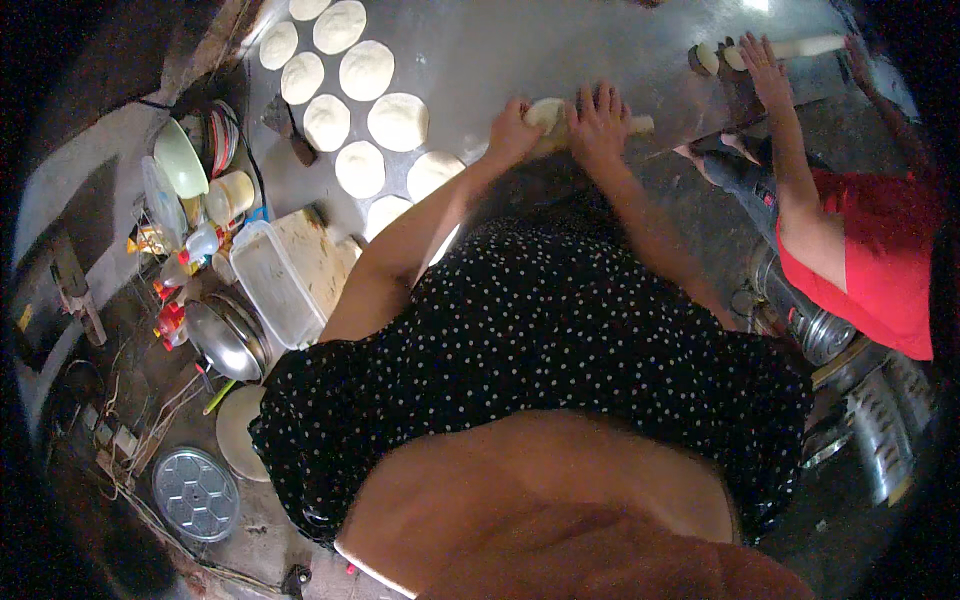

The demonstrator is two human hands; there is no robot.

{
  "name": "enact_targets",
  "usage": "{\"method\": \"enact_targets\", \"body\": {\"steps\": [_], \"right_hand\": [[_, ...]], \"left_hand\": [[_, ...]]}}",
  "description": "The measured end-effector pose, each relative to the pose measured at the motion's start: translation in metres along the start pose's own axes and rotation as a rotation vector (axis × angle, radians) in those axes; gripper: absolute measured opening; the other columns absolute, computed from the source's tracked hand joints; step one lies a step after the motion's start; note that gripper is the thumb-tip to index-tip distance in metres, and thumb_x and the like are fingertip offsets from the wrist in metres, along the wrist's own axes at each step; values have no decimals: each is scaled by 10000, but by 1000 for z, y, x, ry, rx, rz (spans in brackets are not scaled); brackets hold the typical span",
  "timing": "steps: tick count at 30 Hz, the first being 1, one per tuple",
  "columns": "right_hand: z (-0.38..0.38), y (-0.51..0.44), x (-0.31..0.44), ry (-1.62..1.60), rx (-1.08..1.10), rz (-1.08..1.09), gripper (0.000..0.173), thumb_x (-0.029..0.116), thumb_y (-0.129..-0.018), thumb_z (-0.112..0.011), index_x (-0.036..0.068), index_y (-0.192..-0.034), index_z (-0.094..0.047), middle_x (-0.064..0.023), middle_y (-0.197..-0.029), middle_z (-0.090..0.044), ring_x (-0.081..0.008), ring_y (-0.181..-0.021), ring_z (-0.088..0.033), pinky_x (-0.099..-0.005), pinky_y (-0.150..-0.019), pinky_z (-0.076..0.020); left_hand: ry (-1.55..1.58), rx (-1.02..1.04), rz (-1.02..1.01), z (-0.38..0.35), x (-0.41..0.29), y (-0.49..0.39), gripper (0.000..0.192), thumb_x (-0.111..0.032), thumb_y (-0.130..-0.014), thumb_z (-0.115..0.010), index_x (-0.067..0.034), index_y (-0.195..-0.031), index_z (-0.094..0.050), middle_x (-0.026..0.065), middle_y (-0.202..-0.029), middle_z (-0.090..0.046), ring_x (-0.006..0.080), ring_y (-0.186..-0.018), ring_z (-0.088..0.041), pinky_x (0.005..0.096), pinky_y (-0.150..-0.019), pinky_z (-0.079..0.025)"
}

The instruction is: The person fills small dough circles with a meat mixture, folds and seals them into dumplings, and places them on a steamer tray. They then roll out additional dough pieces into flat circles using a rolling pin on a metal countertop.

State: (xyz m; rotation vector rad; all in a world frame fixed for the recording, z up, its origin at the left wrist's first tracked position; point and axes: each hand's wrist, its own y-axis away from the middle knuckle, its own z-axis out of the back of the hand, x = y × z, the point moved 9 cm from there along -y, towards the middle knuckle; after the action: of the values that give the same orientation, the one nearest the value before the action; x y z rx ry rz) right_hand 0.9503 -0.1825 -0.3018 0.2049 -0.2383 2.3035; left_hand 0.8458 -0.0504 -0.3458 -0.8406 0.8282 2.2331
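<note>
My left hand (517, 133) is curled at the left end of a pale rolling pin (553, 144), its thumb side against a small dough round (545, 112). My right hand (598, 127) presses on the pin, fingers spread forward. Past it, the pin's right handle sticks out. The dough lies just beyond the pin, on the near edge of a grey metal-looking tabletop (480, 52). Rolled dough rounds (367, 70) dusted with flour lie to the left, several of them in loose rows. My left arm covers part of the nearest rounds.
A co-worker in a red top (862, 255) works at right, hands on another rolling pin (810, 46). At left stand a clear plastic container (274, 285), a steel bowl (229, 345), a pale green basin (180, 159) and bottles. A dark-handled scraper-like tool (289, 131) lies beside the rounds.
</note>
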Motion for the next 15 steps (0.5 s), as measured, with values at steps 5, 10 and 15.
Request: {"method": "enact_targets", "body": {"steps": [5, 10, 15], "right_hand": [[-9, -39, 20, -5, -46, 62, 466, 382, -848, -543, 99, -1218, -555, -201, -1363, -415, -351, -1266, -380, -557, -1013, -282], [11, 78, 18, -63, -46, 32, 432, 353, -830, -574, 113, -1188, -553, -196, -1317, -446, -359, -1243, -396, -569, -975, -311], [-24, -31, 36, 85, 2, 95, 455, 350, -841, -584, 105, -1221, -535, -200, -1371, -408, -355, -1276, -372, -582, -974, -305]], "left_hand": [[-309, 339, -126, 2, -38, -46, 487, -370, -694, -715, -66, -1065, -627, 175, -980, -655, 363, -911, -619, 419, -812, -491], [3, 97, 10, 22, 23, -2, 556, -342, -702, -736, -27, -1134, -583, 177, -987, -660, 362, -924, -624, 418, -822, -494], [-170, 226, -75, 25, -21, 0, 591, -349, -721, -740, 7, -1159, -563, 195, -1069, -637, 335, -945, -634, 409, -822, -501]]}}
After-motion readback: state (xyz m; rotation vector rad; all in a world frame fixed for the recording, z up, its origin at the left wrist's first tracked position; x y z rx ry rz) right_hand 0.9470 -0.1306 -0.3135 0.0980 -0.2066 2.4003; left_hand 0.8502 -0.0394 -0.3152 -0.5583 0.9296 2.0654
